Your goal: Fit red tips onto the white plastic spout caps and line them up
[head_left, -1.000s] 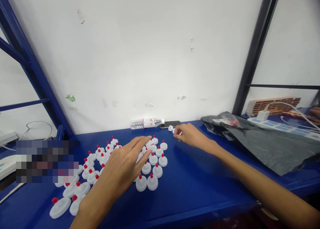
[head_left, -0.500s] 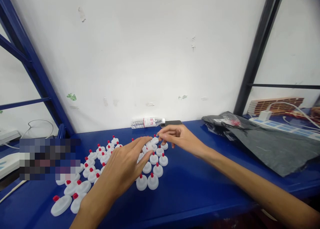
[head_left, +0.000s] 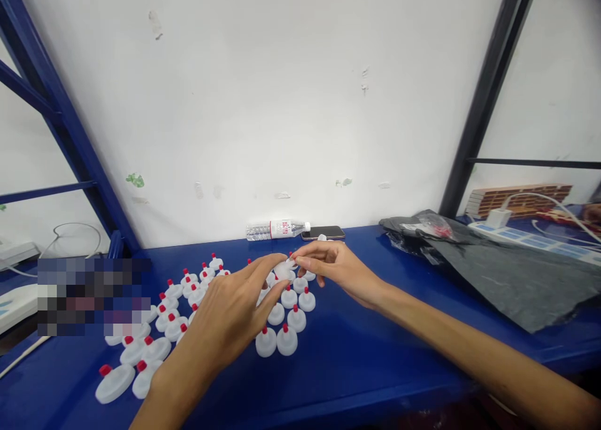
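A small translucent white plastic bottle (head_left: 282,270) is pinched between the thumb and fingers of my left hand (head_left: 230,311), its neck towards the right. My right hand (head_left: 342,267) is closed in a pinch at that neck; what its fingertips grip is too small to make out. Below and around both hands stand several squat white bottles with red caps (head_left: 287,341), in loose rows. Another group of red-capped bottles (head_left: 115,383) spreads to the left, partly hidden by my left forearm.
Against the wall, a clear drink bottle (head_left: 280,230) lies on its side beside a phone (head_left: 323,233) on the blue table (head_left: 366,367). A black plastic bag (head_left: 493,280) covers the right side, near a power strip (head_left: 539,241). A blue post (head_left: 75,129) rises at left.
My right hand has moved slightly left and down, and its fingertips have come onto the neck of the bottle in my left hand. More of the phone shows behind it. The left hand stays nearly still.
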A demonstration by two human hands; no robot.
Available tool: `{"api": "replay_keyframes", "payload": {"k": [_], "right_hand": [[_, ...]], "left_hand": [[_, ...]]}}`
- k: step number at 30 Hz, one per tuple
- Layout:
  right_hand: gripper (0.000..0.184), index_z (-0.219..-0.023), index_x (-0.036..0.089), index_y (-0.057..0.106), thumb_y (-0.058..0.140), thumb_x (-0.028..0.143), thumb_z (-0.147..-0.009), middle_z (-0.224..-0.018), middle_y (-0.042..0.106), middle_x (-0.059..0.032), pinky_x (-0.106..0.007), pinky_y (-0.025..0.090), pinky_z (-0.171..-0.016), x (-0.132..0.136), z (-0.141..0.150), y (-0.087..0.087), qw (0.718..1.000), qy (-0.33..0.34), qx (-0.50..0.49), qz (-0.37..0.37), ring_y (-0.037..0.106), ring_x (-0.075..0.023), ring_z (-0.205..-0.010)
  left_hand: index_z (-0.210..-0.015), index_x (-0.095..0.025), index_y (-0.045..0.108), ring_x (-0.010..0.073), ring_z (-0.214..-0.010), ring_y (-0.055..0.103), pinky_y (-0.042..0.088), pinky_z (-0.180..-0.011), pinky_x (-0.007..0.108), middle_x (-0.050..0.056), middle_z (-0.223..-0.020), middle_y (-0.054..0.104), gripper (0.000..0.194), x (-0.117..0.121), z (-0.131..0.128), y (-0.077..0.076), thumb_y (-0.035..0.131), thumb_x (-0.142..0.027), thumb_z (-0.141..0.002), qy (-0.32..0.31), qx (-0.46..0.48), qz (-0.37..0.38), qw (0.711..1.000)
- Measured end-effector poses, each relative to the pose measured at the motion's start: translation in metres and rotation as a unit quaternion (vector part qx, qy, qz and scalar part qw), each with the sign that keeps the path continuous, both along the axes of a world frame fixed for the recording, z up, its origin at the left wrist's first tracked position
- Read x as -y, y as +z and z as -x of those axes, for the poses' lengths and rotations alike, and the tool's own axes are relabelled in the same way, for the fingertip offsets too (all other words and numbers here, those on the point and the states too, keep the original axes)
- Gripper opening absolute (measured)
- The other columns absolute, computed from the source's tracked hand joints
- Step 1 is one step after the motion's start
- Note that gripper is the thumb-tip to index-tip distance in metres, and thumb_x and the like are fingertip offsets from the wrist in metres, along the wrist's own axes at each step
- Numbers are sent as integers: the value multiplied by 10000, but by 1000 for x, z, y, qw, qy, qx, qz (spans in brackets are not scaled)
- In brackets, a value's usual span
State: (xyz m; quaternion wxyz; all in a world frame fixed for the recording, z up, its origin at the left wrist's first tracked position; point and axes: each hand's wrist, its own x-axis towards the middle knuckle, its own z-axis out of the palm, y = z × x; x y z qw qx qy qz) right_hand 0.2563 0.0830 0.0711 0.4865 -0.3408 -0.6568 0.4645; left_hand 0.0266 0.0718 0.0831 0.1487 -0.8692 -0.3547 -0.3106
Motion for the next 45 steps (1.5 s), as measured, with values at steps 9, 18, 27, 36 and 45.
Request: {"api": "replay_keyframes", "payload": {"k": [9, 18, 27, 36, 45], "right_hand": [[229, -964, 231, 727, 671, 450, -926, -944, 721, -41, -244, 465, -552, 5, 2, 8, 995, -11, 58, -82, 657, -153, -775], [292, -937, 202, 689, 623, 486, -954, -885, 683, -30, -241, 446, -555, -1, -6, 10, 988, -26, 113, -103, 594, -122, -682], [208, -933, 205, 707, 604, 383, -969, -912, 719, -37, -267, 465, -599, -5, -15, 12, 974, -72, 172, -127, 613, -124, -670], [194, -960, 219, 764, 633, 361, -953, -684, 677, 27, -250, 336, -522, 8, -7, 12, 928, -57, 331, -162, 492, -91, -525], [123, -971, 221, 776, 670, 271, -934, -920, 774, 3, -259, 391, -643, 8, 0, 1, 882, -6, 420, -213, 629, -134, -706]], "left_hand": [[-1366, -210, 578, 196, -573, 719, 524, -600, 318, 61, -980, 806, 473, -4, -2, -5, 454, -526, -1038, -19, -13, -8, 1000], [-1468, -231, 460, 246, -851, 764, 549, -656, 337, 89, -1231, 736, 483, -1, -3, -2, 470, -464, -1045, -23, -15, 21, 999], [-1319, -251, 580, 205, -816, 727, 502, -631, 326, 38, -1213, 708, 293, 1, -3, -1, 474, -298, -1049, -33, -12, 23, 999], [-1078, -209, 669, 227, -870, 686, 526, -740, 351, 46, -988, 700, 210, -8, 1, -4, 464, -186, -1041, -40, -73, 44, 996], [-1105, -225, 652, 228, -876, 675, 515, -705, 343, 31, -1000, 690, 202, -7, 3, -5, 476, -161, -1031, -49, -78, 34, 995]]}}
